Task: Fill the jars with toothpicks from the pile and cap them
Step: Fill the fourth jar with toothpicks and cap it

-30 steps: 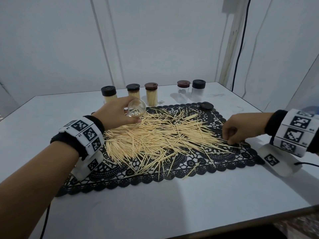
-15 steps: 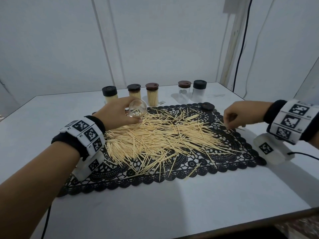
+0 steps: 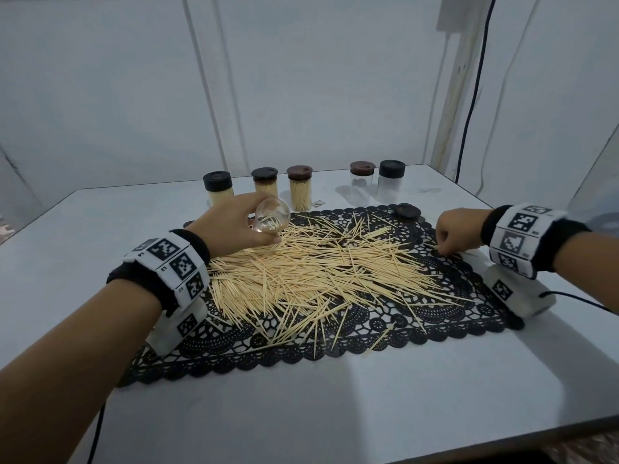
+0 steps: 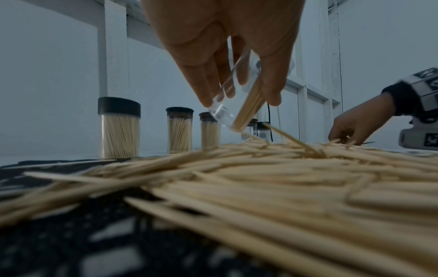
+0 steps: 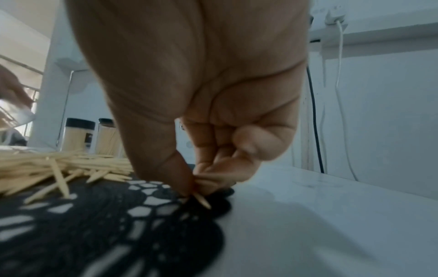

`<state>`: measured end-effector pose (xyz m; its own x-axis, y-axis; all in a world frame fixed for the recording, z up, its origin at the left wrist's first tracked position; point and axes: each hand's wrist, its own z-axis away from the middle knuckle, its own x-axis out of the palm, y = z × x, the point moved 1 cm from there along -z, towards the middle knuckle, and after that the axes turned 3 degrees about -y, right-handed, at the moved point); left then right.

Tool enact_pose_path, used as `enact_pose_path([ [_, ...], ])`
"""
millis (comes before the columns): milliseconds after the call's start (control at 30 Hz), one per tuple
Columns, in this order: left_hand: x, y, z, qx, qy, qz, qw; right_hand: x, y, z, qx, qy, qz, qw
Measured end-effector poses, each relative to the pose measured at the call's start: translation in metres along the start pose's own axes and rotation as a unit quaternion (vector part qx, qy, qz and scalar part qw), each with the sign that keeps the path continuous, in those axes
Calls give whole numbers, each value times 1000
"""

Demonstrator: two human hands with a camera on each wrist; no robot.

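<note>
Head view: since the earlier frame the right hand (image 3: 457, 231) has dropped back to the mat's (image 3: 445, 324) right edge; the left hand (image 3: 231, 227), centre-left, keeps gripping the tilted open jar (image 3: 272, 216) above the toothpick pile (image 3: 318, 276).

Left wrist view: fingers (image 4: 201, 82) and thumb wrap the jar, toothpicks inside.

Right wrist view: thumb and fingertips (image 5: 211, 169) pinch a few toothpicks (image 5: 201, 199) at the mat's rim.
</note>
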<state>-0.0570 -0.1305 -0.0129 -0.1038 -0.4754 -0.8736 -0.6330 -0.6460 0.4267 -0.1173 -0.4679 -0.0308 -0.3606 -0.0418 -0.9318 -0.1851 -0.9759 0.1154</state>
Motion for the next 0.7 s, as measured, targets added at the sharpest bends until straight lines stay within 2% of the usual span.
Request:
enact_pose_path([
  [167, 1, -3, 0, -6, -9, 5, 1000, -5, -3, 1, -28, 23, -20, 999],
  [300, 1, -3, 0, -10, -12, 8, 1000, -29, -27, 16, -131, 88, -140, 978],
  [400, 0, -4, 0, -10, -11, 7, 1000, -50, -60, 30, -223, 135, -251, 932],
  [500, 1, -3, 0, -7, -13, 4, 1000, -64, -96, 38, -291, 124, -363, 877],
  [600, 1, -2, 0, -10, -14, 4, 1000, -75, -131, 43, -347, 125, -409, 835],
  [700, 1, -3, 0, -10, -13, 6, 1000, -81, -157, 44, -389, 161, -439, 794],
])
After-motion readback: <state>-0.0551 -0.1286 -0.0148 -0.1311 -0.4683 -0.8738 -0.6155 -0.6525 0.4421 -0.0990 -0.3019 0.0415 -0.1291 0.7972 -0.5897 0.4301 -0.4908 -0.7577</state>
